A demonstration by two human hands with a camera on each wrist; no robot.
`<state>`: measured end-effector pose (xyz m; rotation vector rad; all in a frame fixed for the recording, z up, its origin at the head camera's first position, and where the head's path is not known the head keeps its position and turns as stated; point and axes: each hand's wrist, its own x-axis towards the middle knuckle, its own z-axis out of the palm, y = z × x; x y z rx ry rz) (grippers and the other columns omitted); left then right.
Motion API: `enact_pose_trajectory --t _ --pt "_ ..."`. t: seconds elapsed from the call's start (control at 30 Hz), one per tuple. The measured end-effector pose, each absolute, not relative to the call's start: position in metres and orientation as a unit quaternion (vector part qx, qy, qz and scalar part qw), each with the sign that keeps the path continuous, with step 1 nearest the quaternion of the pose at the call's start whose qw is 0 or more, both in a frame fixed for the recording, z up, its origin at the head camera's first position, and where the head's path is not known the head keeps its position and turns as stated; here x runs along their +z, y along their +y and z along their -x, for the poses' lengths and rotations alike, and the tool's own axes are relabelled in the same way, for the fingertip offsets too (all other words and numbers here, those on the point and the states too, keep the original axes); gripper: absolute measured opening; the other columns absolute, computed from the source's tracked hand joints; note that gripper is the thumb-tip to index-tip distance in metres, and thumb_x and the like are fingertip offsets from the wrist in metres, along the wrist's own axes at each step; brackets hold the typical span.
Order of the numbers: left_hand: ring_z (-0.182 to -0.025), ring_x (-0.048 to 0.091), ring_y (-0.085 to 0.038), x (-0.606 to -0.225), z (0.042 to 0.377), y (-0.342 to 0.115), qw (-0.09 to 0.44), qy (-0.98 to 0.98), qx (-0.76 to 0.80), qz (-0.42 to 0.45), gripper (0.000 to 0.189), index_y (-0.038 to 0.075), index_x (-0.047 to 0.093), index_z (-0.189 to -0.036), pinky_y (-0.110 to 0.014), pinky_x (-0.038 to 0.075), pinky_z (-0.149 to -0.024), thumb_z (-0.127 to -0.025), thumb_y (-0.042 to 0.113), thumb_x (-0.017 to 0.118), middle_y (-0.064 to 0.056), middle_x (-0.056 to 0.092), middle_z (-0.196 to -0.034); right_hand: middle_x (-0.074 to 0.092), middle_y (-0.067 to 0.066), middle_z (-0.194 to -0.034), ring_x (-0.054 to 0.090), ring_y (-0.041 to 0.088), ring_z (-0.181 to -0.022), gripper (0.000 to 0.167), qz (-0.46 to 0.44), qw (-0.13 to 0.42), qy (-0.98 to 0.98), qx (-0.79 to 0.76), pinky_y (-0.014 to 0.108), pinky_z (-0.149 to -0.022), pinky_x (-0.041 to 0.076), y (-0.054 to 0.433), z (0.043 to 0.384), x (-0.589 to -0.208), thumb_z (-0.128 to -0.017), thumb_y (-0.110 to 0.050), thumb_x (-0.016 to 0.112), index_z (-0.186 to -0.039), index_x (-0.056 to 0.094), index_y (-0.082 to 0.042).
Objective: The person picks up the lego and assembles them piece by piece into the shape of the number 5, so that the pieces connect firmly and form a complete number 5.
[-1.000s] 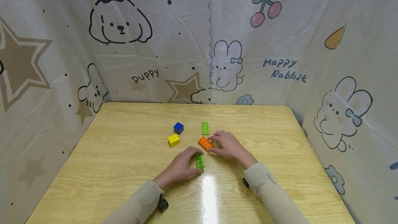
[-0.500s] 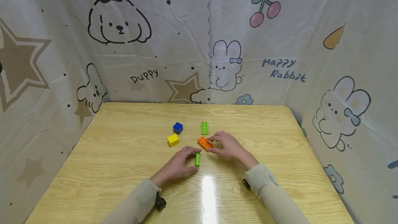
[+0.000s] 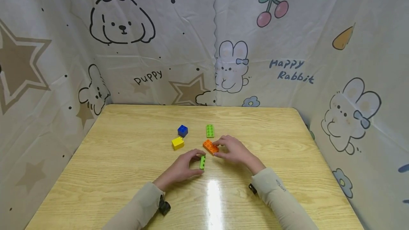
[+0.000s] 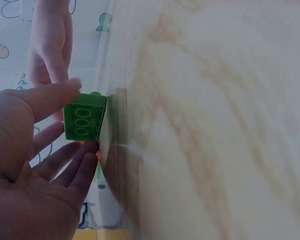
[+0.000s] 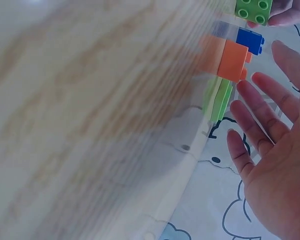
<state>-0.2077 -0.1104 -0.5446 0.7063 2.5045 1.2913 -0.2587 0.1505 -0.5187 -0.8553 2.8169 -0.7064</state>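
Observation:
My left hand (image 3: 179, 167) pinches a bright green toy brick (image 3: 202, 162) between thumb and fingers, standing it on edge with its studs facing right. In the left wrist view the hollow underside of the green brick (image 4: 83, 120) shows, thumb at one end and fingertips at the other. Close by, my right hand (image 3: 234, 149) reaches around an orange brick (image 3: 209, 147), its thumb and fingers spread apart. From the right wrist, the fingers look loosely extended beside the orange brick (image 5: 233, 59), with nothing gripped.
Just behind the orange brick, a light green eight-stud brick (image 3: 210, 131) lies studs up. A blue brick (image 3: 183, 131) and a yellow brick (image 3: 178, 143) sit to the left. The wooden table (image 3: 105, 173) is enclosed by a printed curtain (image 3: 185, 20).
My left hand has shifted slightly left and away from me, turning the green brick so its studs face right instead of its underside showing. The right hand stays almost still by the orange brick.

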Motion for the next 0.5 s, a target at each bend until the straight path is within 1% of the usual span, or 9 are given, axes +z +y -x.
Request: enact_pose_trajectory --t 0.1,0.2,0.37,0.5 --pt "-0.124 0.064 -0.024 -0.5444 0.2073 -0.1088 0.114 0.861 0.439 -0.230 0.056 0.016 0.057 -0.141 -0.047 0.052 -0.109 -0.092 0.025 0.081 -0.003 0.059 -0.140 0.069 0.002 -0.125 0.061 0.023 -0.118 0.042 0.277 0.057 0.930 -0.235 0.049 -0.106 0.049 0.1504 0.2587 -0.5184 -0.095 -0.037 0.076 -0.132 0.071 -0.017" --pt "-0.121 0.065 -0.023 -0.5441 0.2071 -0.1071 0.110 0.864 0.441 -0.218 0.053 0.018 0.058 -0.139 -0.046 0.053 -0.106 -0.092 0.027 0.081 -0.003 0.060 -0.138 0.069 0.002 -0.125 0.061 0.022 -0.117 0.042 0.280 0.055 0.929 -0.237 0.049 -0.105 0.050 0.1500 0.2585 -0.5181 -0.095 -0.037 0.076 -0.131 0.071 -0.017" --pt "-0.112 0.070 -0.021 -0.5432 0.2076 -0.1064 0.122 0.852 0.468 -0.203 0.048 0.017 0.058 -0.137 -0.040 0.059 -0.097 -0.094 0.020 0.079 -0.007 0.063 -0.138 0.068 0.002 -0.122 0.060 0.021 -0.114 0.040 0.288 0.054 0.926 -0.239 0.047 -0.101 0.051 0.1498 0.2577 -0.5182 -0.096 -0.035 0.075 -0.131 0.072 -0.016" --pt "-0.109 0.072 -0.021 -0.5436 0.2089 -0.1082 0.130 0.846 0.480 -0.194 0.044 0.016 0.058 -0.136 -0.034 0.062 -0.091 -0.096 0.015 0.076 -0.009 0.064 -0.137 0.068 0.002 -0.123 0.060 0.021 -0.115 0.040 0.288 0.055 0.925 -0.241 0.046 -0.101 0.051 0.1493 0.2568 -0.5180 -0.096 -0.034 0.075 -0.132 0.072 -0.016"
